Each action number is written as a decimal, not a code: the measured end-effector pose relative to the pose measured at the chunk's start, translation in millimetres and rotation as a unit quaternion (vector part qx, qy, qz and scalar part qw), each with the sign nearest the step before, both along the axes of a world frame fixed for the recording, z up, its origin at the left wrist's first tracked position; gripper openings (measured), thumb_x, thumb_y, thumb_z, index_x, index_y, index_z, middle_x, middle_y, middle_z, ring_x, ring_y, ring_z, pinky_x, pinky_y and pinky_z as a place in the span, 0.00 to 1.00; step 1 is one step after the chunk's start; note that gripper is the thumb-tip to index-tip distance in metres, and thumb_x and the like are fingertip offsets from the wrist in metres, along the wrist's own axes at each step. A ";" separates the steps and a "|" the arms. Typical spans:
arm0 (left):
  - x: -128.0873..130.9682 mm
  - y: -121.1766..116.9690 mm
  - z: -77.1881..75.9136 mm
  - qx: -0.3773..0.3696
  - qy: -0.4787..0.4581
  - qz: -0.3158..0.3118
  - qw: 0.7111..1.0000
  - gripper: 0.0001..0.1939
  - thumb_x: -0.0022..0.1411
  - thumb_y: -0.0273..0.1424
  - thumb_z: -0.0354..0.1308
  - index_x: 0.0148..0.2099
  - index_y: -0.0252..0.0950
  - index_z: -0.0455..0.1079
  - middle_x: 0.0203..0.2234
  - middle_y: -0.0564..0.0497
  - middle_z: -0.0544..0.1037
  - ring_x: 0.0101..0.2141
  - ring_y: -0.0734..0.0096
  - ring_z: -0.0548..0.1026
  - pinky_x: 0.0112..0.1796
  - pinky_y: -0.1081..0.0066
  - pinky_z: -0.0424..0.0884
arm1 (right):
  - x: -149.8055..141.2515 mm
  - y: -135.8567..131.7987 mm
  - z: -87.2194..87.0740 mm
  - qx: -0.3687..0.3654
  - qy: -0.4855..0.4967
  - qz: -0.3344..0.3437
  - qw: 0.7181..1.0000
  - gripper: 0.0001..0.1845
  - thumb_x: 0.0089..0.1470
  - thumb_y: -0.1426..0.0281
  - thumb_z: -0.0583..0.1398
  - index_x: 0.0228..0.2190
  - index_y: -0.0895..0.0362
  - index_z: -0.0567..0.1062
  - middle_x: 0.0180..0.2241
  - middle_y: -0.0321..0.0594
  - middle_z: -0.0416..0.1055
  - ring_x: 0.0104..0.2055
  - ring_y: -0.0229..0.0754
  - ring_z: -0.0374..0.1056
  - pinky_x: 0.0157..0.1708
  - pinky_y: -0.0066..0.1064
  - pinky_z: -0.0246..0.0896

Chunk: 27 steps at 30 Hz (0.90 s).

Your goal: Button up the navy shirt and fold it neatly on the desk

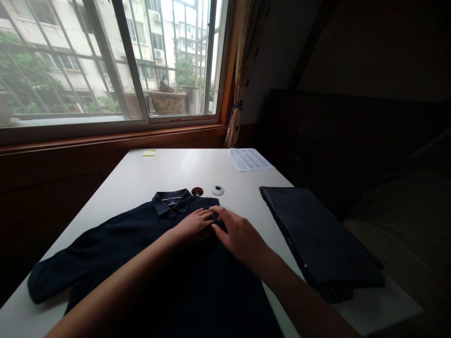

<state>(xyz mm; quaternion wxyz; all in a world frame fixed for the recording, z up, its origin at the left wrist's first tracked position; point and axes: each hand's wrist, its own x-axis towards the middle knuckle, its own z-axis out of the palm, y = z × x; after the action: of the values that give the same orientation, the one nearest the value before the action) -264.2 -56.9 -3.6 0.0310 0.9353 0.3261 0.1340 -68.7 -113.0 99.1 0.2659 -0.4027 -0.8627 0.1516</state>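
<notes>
Your left hand (195, 226) lies over the dark navy collared cloth shirt (123, 237), lower centre of the frame; your right hand (215, 218) curves, thumb and forefinger apart, at its shoulder. I cannot tell whether either pinches fabric; an uneven tug could crease it.

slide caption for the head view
Left hand and right hand on a dark collared shirt atop a white table.
</notes>
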 end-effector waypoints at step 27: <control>39.8 88.1 5.2 -0.145 -0.189 0.257 0.936 0.28 0.61 0.27 0.60 0.63 0.36 0.61 0.35 0.49 0.81 0.39 0.64 0.79 0.42 0.70 0.71 | 78.1 -37.4 -92.5 -0.049 -0.014 -0.129 0.990 0.16 0.51 0.83 0.56 0.39 0.54 0.72 0.35 0.39 0.70 0.37 0.45 0.70 0.39 0.38 0.68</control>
<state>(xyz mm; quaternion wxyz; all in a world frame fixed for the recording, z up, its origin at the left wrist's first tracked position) -224.4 31.3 1.7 0.1922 0.7621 0.5597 0.2627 9.4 -150.4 6.5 0.2515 -0.5250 -0.7987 0.1524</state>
